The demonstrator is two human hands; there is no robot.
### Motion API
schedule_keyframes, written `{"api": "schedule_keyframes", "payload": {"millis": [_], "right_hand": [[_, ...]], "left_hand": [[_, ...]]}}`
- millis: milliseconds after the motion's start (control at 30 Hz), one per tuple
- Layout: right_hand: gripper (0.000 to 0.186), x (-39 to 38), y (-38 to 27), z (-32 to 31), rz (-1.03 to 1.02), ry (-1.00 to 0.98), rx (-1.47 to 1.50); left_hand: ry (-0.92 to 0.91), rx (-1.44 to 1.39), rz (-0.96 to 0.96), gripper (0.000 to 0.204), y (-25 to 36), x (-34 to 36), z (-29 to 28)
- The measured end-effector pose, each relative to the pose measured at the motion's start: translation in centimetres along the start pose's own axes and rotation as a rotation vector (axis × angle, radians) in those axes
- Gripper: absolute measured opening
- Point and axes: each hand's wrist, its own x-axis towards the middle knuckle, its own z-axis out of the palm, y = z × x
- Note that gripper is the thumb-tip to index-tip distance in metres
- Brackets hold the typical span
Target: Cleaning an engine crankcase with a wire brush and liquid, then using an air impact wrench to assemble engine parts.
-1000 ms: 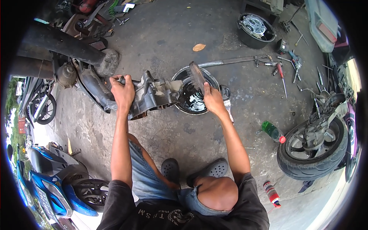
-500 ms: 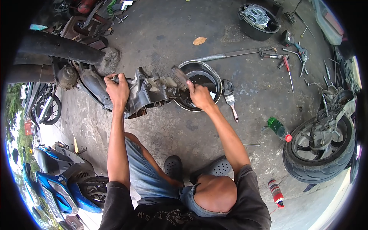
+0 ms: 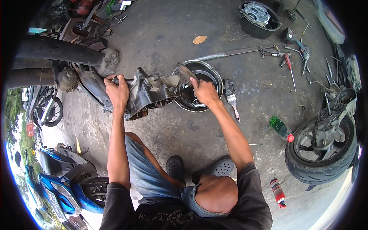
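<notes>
Brush point(image 3: 186, 72) over basin point(image 3: 196, 110)
Fingers clamped: my left hand point(image 3: 117, 93) on a metal casing point(image 3: 144, 92), my right hand point(image 3: 206, 92) round the brush.

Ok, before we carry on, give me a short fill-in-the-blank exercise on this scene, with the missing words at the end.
1. The scrubbing brush is held in the person's ____ hand.
2. From the person's viewpoint, most of the metal casing lies to the ____ of the round basin.
3. The green bottle on the floor has a ____ cap.

Missing words: right; left; red.
</notes>
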Motion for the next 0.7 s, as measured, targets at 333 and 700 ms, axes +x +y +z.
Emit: {"api": "schedule_keyframes", "payload": {"millis": [333,700], "right_hand": [[0.072,0.8,0.4,1.4,-0.045,-0.115,0.124],[0.076,-0.7,-2.1,0.7,-0.072,-0.266,0.308]], "left_hand": [[-0.004,-0.031,0.014,0.036,0.1,0.4,-0.4],[0.005,0.021,0.021,0.036,-0.1,0.2,-0.5]]}}
